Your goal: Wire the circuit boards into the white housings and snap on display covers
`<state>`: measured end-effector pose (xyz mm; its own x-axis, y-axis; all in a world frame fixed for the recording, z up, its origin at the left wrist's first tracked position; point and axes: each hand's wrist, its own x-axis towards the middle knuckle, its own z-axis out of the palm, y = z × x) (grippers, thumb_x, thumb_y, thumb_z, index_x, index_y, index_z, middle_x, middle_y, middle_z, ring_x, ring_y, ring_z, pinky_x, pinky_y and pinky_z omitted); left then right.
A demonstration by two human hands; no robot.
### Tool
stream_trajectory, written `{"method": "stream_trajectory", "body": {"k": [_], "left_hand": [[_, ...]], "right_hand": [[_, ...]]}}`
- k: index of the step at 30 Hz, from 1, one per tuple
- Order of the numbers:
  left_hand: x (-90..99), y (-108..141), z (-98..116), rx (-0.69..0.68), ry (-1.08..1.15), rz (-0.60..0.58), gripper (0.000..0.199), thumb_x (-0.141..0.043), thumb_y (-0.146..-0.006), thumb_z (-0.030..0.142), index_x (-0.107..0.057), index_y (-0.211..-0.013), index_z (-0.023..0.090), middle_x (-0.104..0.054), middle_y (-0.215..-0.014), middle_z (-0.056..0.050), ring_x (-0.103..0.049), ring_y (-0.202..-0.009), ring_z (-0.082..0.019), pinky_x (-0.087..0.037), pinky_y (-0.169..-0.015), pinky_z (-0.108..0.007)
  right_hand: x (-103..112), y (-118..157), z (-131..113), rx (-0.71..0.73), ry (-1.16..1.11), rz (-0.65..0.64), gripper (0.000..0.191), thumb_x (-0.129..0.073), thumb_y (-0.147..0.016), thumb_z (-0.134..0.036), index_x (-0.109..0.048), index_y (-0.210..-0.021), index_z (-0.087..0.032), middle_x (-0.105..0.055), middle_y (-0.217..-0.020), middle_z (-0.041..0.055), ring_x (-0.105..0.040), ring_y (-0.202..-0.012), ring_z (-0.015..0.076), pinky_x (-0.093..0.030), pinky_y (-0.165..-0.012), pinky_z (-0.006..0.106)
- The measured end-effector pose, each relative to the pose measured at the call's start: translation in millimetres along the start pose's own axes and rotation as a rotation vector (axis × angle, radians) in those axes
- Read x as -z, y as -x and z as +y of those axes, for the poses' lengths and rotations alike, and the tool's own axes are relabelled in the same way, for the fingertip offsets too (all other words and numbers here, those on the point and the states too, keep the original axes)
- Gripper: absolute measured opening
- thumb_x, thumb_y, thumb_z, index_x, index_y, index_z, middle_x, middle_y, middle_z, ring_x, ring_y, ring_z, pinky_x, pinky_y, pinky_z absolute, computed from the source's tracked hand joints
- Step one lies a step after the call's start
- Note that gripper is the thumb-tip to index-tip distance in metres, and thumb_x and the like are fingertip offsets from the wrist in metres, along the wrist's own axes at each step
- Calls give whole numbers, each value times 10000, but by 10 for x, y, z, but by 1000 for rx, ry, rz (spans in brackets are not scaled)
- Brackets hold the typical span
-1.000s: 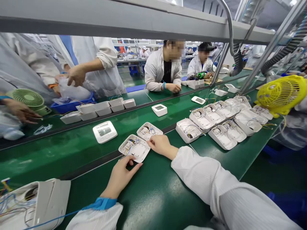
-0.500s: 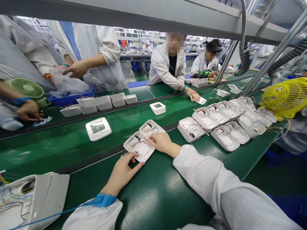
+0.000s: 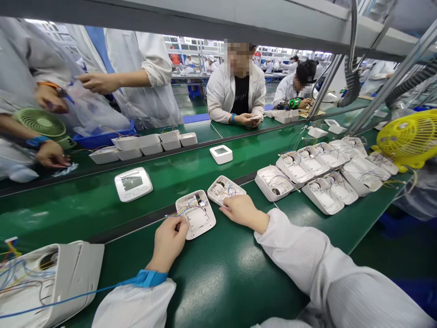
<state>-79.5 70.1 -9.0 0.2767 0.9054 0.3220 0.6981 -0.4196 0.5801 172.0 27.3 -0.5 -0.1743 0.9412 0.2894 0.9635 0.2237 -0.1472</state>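
Note:
In the head view, my left hand (image 3: 170,240), a blue strap round its wrist, has its fingers closed at the near left edge of an open white plastic housing (image 3: 200,224). Coloured wires and small parts lie inside that housing. My right hand (image 3: 243,210) grips the near edge of a second open white housing (image 3: 218,183), which has a dark round part and wires in it. The two housings lie close together at the belt's near edge, a narrow gap between them. Some fingertips of both hands are hidden.
Open wired housings (image 3: 327,200) crowd the right side near a yellow fan (image 3: 406,139). More housings (image 3: 73,273) sit at lower left. Two display units (image 3: 134,184) lie on the green belt (image 3: 85,200). Co-workers' hands (image 3: 247,120) work across it.
The two housings have come apart, the second shifting right with my right hand. My left fingers have curled in. Across the belt, a co-worker has picked up a display unit.

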Motion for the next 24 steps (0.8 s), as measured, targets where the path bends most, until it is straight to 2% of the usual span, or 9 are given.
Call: {"method": "stream_trajectory", "body": {"k": [4, 8, 11, 14, 16, 18, 20, 22, 24], "left_hand": [[-7, -7, 42, 10, 0, -32, 301, -444, -797, 381, -563, -588, 200, -592, -607, -12, -548, -601, -170, -391, -592, -282], [-7, -15, 54, 19, -2, -63, 341, -444, -820, 422, -525, -573, 201, -538, -567, 2, -508, -563, -157, -364, -567, -276], [-21, -14, 46, 19, -3, -63, 342, -438, -831, 429, -520, -590, 200, -535, -587, -1, -507, -584, -159, -356, -583, -279], [-38, -10, 47, 10, -10, -72, 337, -430, -838, 412, -501, -588, 199, -530, -597, -7, -507, -610, -165, -339, -594, -283], [-41, -8, 54, 3, -10, -82, 337, -427, -844, 403, -476, -581, 198, -527, -604, -13, -503, -621, -168, -325, -592, -285], [-36, -6, 65, 7, -1, -75, 333, -427, -846, 394, -448, -578, 198, -522, -610, -15, -497, -624, -169, -316, -591, -286], [-30, -6, 78, 16, 16, -67, 318, -429, -837, 377, -429, -574, 198, -514, -610, -16, -489, -619, -167, -313, -591, -286], [-28, -8, 87, 23, 35, -69, 300, -431, -824, 361, -431, -573, 197, -510, -610, -17, -482, -612, -166, -313, -593, -288], [-31, -11, 90, 29, 45, -70, 294, -433, -816, 358, -437, -571, 196, -510, -612, -19, -477, -607, -165, -311, -592, -289]], "right_hand": [[55, 33, 73, -33, 40, 62, 272, -508, -960, -374, -652, -849, -172, -704, -789, 78, -632, -748, 192, -334, -627, 283], [301, 30, 140, -86, 98, 150, 333, -434, -981, -351, -617, -773, -166, -665, -720, 83, -601, -697, 186, -313, -619, 291], [583, 115, 262, -96, 190, 320, 364, -430, -977, -367, -570, -694, -186, -610, -637, 55, -560, -631, 165, -296, -600, 295], [828, 240, 499, -95, 262, 515, 373, -507, -936, -382, -508, -609, -203, -523, -545, 13, -492, -551, 143, -285, -568, 291], [931, 310, 684, -76, 246, 571, 369, -572, -884, -366, -472, -568, -204, -465, -504, -17, -436, -503, 125, -275, -541, 283], [988, 361, 836, -72, 164, 593, 357, -618, -829, -352, -461, -546, -201, -420, -476, -37, -397, -471, 113, -267, -517, 274], [1017, 396, 916, -136, -14, 651, 323, -630, -805, -360, -494, -563, -194, -413, -473, -46, -383, -461, 109, -273, -504, 265], [1033, 413, 919, -226, -301, 782, 322, -602, -821, -394, -503, -589, -193, -404, -488, -49, -364, -466, 108, -284, -495, 258], [1039, 409, 867, -275, -617, 902, 362, -571, -840, -422, -446, -582, -202, -369, -514, -51, -333, -475, 105, -285, -481, 250]]}}
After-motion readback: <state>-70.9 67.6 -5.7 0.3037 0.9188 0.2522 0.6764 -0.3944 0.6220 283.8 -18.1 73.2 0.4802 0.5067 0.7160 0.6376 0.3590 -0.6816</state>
